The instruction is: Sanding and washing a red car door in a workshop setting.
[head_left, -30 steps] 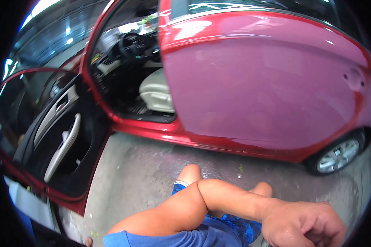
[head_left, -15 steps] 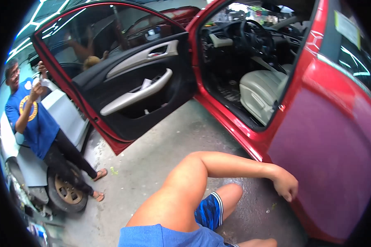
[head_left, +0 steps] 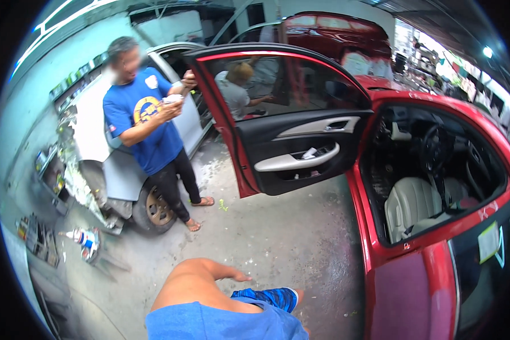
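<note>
My left hand is held low above the concrete floor, beside my knee in blue patterned shorts. Its fingers stretch outward, and nothing shows in them. The arm is bent at the elbow. My right hand is out of sight. To my right stands a red car, its rear door panel a dull purple patch. The front door of that car hangs wide open, showing a pale seat inside.
A person in a blue T-shirt stands at the open door's edge, one hand by its frame, the other holding something whitish. Behind is a pale car with its front stripped. A small stool carries a white-and-blue container.
My view has swung left and up. My left hand has moved away from the purple panel and now hangs over the floor, fingers stretched out.
</note>
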The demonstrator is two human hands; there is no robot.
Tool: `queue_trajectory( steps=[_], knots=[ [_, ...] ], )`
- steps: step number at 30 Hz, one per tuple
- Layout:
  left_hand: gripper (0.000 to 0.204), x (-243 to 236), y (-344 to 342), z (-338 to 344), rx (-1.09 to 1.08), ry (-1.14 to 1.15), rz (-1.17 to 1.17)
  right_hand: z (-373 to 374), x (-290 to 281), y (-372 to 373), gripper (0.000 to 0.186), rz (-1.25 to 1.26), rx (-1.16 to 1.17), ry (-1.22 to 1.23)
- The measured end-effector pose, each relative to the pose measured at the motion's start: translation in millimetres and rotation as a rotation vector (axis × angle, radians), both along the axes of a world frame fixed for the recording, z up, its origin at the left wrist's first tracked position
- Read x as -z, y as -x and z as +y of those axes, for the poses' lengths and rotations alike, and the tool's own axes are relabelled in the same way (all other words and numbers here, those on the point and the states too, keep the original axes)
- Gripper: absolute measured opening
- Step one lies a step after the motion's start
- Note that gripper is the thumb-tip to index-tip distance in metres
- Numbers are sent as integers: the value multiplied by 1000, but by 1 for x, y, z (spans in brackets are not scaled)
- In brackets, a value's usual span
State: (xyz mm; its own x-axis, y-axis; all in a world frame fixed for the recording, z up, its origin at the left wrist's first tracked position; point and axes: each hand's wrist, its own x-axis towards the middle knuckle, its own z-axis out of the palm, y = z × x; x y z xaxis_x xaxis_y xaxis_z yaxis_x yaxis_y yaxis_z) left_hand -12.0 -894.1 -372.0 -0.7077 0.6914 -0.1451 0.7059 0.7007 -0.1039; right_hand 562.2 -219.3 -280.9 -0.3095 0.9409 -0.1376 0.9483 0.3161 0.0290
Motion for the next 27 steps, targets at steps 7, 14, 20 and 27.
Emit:
queue_trajectory(
  steps=[7,14,20,27],
  knots=[
    [106,-55,-232,-184,-226,-196,-334,-20,-147,-61,37,-18,98,-181],
    [101,-65,-326,-224,-361,-358,-666,-75,-185,-149,37,-24,251,-336],
    [97,-85,-330,-331,-443,-436,-899,-180,-223,-114,53,1398,1090,-15],
    [92,-146,-320,-399,-601,-516,-1226,-297,-235,-95,52,1332,1073,22]
  ],
)
